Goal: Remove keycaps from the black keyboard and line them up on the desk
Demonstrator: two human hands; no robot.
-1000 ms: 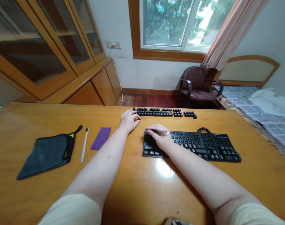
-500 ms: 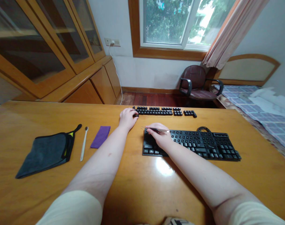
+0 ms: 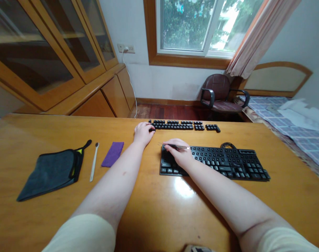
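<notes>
My left hand (image 3: 143,132) rests at the left end of the rows of loose black keycaps (image 3: 175,126), its fingers curled onto a dark keycap (image 3: 152,130) on the table. A thin dark keycap puller (image 3: 177,146) with fine wire loops at its tip is in my right hand (image 3: 180,154), pinched between thumb and fingers. That hand lies over the left part of a black keyboard (image 3: 217,162) and hides several of its keys. The keyboard's upper rows show bare switch stems, while keycaps remain on its lower rows and part of its number pad.
Left of my arm lie a purple cloth (image 3: 112,154), a white toothbrush (image 3: 94,162) and a folded dark grey cloth (image 3: 50,171). A coiled cable (image 3: 228,145) sits behind the keyboard. Past the wooden table (image 3: 154,210) stand a chair (image 3: 219,92) and a bed (image 3: 293,119).
Almost nothing differs. Both hands keep their places and grips, and the view has shifted very slightly.
</notes>
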